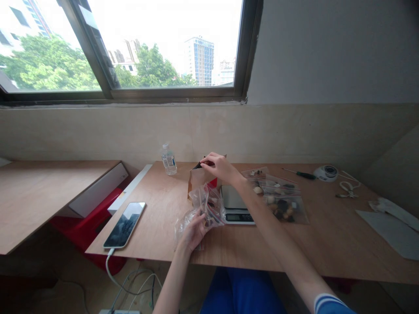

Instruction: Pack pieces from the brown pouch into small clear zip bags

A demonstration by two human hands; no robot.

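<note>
Clear zip bags [209, 203] are gripped in my left hand [195, 229], near the front middle of the table. My right hand [218, 166] is over the open top of a brown box [195, 176], its fingers bent together at the dark rim; whether they hold anything is hidden. Just right of the bags lies a digital scale [238, 218] with a metal plate, partly covered by my right forearm. Beyond that forearm are more zip bags [284, 205] with dark and tan pieces inside.
A water bottle [169, 160] stands at the back left, and a phone [125, 225] with a cable lies at the left edge. At right are a green screwdriver [306, 175], a white dome camera [326, 173], a coiled cable [348, 189] and a pale sheet [389, 233].
</note>
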